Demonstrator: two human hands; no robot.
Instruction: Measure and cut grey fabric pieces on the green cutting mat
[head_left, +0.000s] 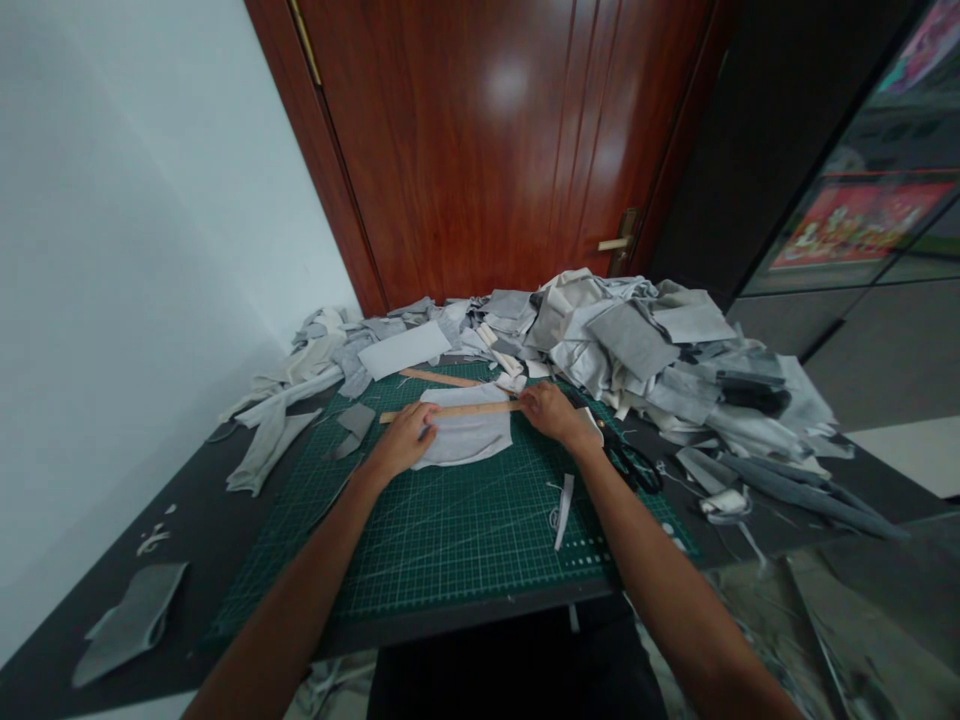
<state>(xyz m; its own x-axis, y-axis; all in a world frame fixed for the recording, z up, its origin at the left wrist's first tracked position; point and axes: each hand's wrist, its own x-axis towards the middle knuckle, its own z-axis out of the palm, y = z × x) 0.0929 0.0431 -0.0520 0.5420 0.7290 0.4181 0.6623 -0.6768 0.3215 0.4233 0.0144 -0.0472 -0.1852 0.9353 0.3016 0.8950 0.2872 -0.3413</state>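
A piece of light grey cloth [466, 442] lies flat on the green cutting mat [450, 540]. Across its upper part runs a wooden ruler [476, 408]. My left hand [405, 438] is at the ruler's left part, thumb and fingers closed on it by the cloth's left edge. At the other end my right hand [550, 410] pinches the ruler just past the cloth's right edge. Its fingertips are partly hidden. Behind the cloth lies a second wooden strip [439, 377]. Black-handled scissors [634, 465] rest right of my right forearm.
A big heap of grey and white cloth pieces [630, 340] fills the back right against the door [487, 150]. More scraps [274, 435] lie at the left by the wall. A folded grey cloth [135, 620] is at the front left. A narrow white strip [564, 512] lies on the mat.
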